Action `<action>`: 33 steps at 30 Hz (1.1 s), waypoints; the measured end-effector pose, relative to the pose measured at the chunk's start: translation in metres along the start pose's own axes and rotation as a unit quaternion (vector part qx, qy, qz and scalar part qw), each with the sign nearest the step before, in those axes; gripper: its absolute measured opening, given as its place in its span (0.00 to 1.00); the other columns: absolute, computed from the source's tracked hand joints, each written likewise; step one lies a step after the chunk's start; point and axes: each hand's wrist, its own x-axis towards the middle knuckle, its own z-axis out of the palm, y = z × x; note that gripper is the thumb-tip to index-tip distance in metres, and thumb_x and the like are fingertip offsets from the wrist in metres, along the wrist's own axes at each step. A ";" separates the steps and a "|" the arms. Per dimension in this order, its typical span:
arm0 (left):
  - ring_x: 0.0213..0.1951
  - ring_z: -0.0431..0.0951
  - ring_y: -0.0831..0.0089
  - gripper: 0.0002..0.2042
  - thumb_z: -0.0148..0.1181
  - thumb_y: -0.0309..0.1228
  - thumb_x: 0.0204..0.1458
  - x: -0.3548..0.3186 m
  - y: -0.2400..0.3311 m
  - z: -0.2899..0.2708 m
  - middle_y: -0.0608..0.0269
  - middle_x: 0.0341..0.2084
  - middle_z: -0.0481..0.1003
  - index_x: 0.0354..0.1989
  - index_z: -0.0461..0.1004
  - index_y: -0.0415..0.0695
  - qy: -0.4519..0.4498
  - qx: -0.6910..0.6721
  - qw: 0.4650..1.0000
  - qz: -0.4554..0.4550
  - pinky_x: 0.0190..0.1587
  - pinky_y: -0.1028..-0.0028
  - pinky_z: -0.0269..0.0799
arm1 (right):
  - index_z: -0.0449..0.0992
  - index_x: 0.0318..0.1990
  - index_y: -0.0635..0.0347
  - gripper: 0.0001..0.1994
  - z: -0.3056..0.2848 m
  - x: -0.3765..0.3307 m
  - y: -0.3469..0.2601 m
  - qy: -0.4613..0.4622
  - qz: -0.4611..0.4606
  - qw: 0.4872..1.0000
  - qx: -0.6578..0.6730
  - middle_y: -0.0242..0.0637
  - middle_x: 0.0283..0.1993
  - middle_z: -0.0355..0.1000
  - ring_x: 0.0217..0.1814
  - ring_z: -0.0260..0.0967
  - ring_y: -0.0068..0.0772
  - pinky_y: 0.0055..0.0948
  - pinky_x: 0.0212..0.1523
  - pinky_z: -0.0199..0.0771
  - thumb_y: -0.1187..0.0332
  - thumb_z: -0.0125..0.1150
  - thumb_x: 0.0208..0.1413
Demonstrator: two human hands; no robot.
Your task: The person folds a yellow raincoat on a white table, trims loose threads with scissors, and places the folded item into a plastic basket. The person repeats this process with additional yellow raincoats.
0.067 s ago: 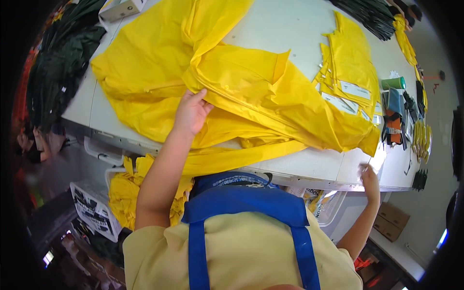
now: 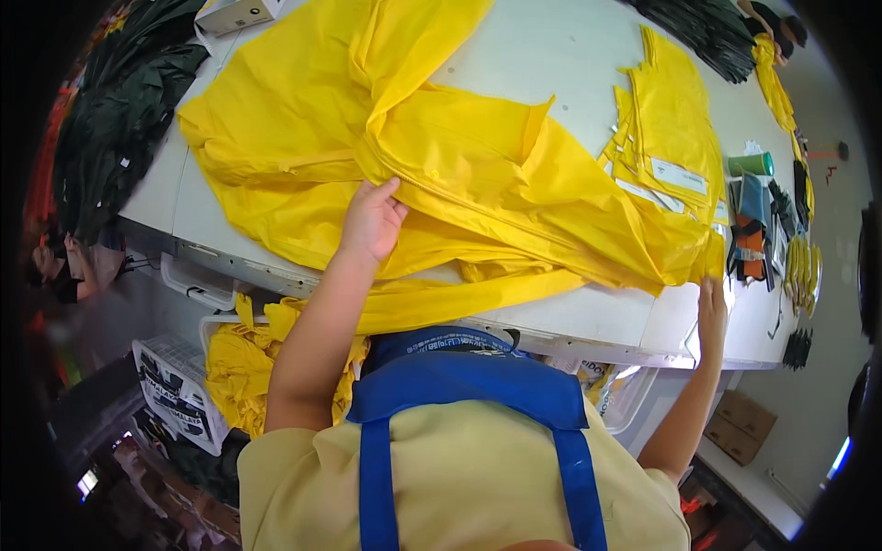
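A yellow raincoat [image 2: 496, 156], creased and spread out, covers much of the white table in front of me. A zip runs along its front edge, slanting down to the right. My left hand [image 2: 375, 220] pinches that edge near the zip, thumb and fingertips on the fabric. At the right end of the coat, my right hand [image 2: 711, 312] is raised with its fingers stretched out, the tips at the coat's corner. Whether those fingertips press on the cloth cannot be made out. One yellow strip of the coat hangs over the table's near edge.
Folded yellow garments with white labels [image 2: 675, 138] are stacked at the right. Beyond them are a green roll [image 2: 751, 164] and a blue-and-orange pouch [image 2: 751, 234]. Dark garments [image 2: 115, 138] lie far left. Below the table, a bin holds yellow cloth [image 2: 241, 367]. Another person is at the left edge.
My right hand has moved up and slightly right to the coat's right corner. The left hand keeps its pinch on the zip edge, shifting very slightly in the picture.
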 end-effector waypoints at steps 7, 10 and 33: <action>0.53 0.70 0.66 0.14 0.49 0.25 0.58 0.030 0.013 0.012 0.58 0.51 0.70 0.53 0.64 0.40 0.009 -0.084 0.996 0.029 0.58 0.66 0.65 | 0.66 0.53 0.57 0.22 0.092 0.212 -0.023 0.113 -0.174 0.927 -0.313 0.57 0.43 0.73 0.47 0.69 0.59 0.47 0.50 0.67 0.52 0.51 0.58; 0.55 0.70 0.65 0.14 0.48 0.26 0.59 0.047 0.022 0.021 0.56 0.53 0.70 0.53 0.64 0.39 -0.021 -0.088 0.993 0.071 0.58 0.65 0.66 | 0.60 0.61 0.54 0.27 0.145 0.216 -0.064 0.179 -0.356 0.871 -0.288 0.56 0.45 0.72 0.49 0.68 0.57 0.45 0.55 0.63 0.50 0.51 0.58; 0.32 0.71 0.71 0.06 0.65 0.27 0.46 -0.013 0.021 0.031 0.63 0.27 0.70 0.30 0.74 0.43 0.079 0.593 0.732 0.327 0.40 0.75 0.68 | 0.67 0.59 0.51 0.26 0.246 0.059 -0.367 -0.578 -0.454 0.676 0.039 0.37 0.45 0.71 0.52 0.67 0.34 0.32 0.56 0.64 0.70 0.63 0.49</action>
